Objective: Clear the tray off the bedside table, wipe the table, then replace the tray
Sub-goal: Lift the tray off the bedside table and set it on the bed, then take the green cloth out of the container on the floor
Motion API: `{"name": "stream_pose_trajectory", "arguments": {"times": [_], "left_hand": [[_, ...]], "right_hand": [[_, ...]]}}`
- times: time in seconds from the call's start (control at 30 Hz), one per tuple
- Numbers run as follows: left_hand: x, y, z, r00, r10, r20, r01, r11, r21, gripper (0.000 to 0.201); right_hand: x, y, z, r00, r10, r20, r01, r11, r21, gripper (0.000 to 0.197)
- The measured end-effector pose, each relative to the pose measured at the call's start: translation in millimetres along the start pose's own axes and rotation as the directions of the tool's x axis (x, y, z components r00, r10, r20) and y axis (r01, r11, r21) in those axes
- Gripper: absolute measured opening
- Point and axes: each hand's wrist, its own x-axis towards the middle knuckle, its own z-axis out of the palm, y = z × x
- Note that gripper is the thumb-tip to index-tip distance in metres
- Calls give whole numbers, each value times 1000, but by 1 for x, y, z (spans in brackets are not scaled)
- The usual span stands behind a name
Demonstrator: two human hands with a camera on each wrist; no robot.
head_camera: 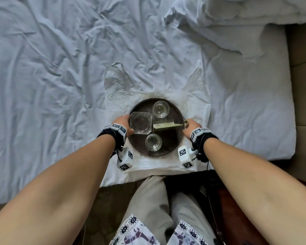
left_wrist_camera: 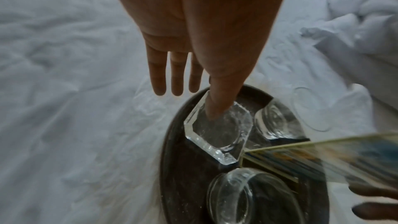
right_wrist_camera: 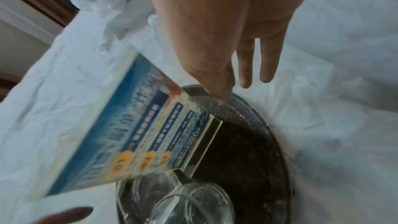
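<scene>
A round dark tray (head_camera: 168, 138) sits on a clear plastic bag (head_camera: 117, 85) spread over the bed. It carries a square glass ashtray (head_camera: 140, 125), two empty glasses (head_camera: 160, 109) (head_camera: 153, 142) and an upright printed card in a stand (head_camera: 166, 126). My left hand (head_camera: 126, 125) is at the tray's left edge. In the left wrist view its thumb lies on the ashtray (left_wrist_camera: 217, 134) and its fingers (left_wrist_camera: 176, 77) hang straight past the rim. My right hand (head_camera: 187, 127) is at the right edge, thumb tip on the tray's rim (right_wrist_camera: 247, 118), fingers (right_wrist_camera: 267, 60) straight. The card (right_wrist_camera: 129, 134) stands close by.
Wrinkled white bed sheet (head_camera: 51, 76) spreads all around the tray. A bunched white duvet (head_camera: 254, 13) lies at the back right. Dark wooden furniture (head_camera: 237, 209) stands at my lower right by the bed's edge, and my legs (head_camera: 148, 200) are against the mattress.
</scene>
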Motion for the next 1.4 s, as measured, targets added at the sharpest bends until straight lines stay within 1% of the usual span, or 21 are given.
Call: {"name": "stream_pose_trajectory", "arguments": {"times": [0.13, 0.2, 0.3, 0.43, 0.5, 0.6, 0.7, 0.8, 0.9, 0.97, 1.07, 1.1, 1.2, 1.23, 1.27, 1.3, 1.33, 1.37, 1.4], "left_hand": [[-34, 30, -18, 992, 125, -6, -124, 985, 117, 58], [-53, 48, -23, 984, 177, 8, -175, 968, 177, 55], [-79, 72, -24, 962, 271, 24, -269, 939, 215, 53], [-116, 113, -15, 930, 368, 16, -353, 877, 326, 61], [-138, 137, -5, 907, 420, 34, -402, 839, 366, 64], [-169, 166, 19, 868, 491, 78, -476, 775, 415, 55], [-202, 189, 54, 838, 540, 83, -514, 729, 452, 56], [-238, 207, 101, 801, 580, 151, -575, 671, 469, 58], [-278, 222, 158, 753, 619, 223, -632, 585, 509, 58], [-305, 233, 198, 719, 636, 279, -660, 500, 560, 58], [-341, 246, 254, 646, 664, 376, -713, 349, 608, 58], [-354, 250, 271, 623, 669, 404, -729, 310, 611, 59], [-386, 260, 320, 593, 644, 484, -754, 233, 614, 60], [-394, 263, 336, 590, 623, 514, -751, 189, 633, 58], [-396, 265, 354, 572, 616, 541, -757, 144, 637, 58], [-398, 268, 371, 551, 608, 572, -760, 82, 645, 61], [-400, 270, 388, 539, 595, 596, -759, 38, 649, 66], [-403, 271, 403, 531, 578, 619, -772, 28, 636, 67], [-406, 273, 419, 528, 552, 645, -780, 16, 625, 65]], "right_hand": [[-40, 2, -20, 993, -120, 13, 121, 992, -29, 47], [-61, 8, -32, 988, -155, 3, 155, 988, -16, 46], [-92, 24, -47, 987, -158, -30, 159, 987, 19, 48], [-133, 58, -60, 987, -124, -99, 130, 990, 62, 49], [-156, 78, -64, 984, -115, -134, 127, 988, 86, 48], [-192, 117, -60, 978, -101, -183, 123, 986, 113, 47], [-231, 162, -44, 973, -38, -228, 84, 977, 198, 47], [-275, 212, -16, 959, 8, -283, 72, 961, 268, 44], [-324, 264, 19, 946, 58, -319, 57, 939, 338, 41], [-351, 299, 45, 941, 122, -316, 6, 926, 378, 40], [-385, 348, 83, 925, 220, -309, -69, 899, 431, 36], [-396, 362, 94, 921, 245, -304, -85, 885, 457, 35], [-423, 404, 126, 917, 303, -261, -119, 831, 544, 35], [-430, 418, 138, 915, 321, -243, -133, 811, 570, 35], [-435, 430, 150, 911, 346, -226, -151, 788, 597, 34], [-440, 441, 162, 902, 374, -214, -167, 761, 627, 33], [-443, 452, 175, 891, 409, -198, -184, 724, 664, 32], [-446, 461, 189, 879, 440, -183, -197, 685, 702, 31], [-449, 470, 201, 867, 470, -168, -206, 643, 737, 29]]}}
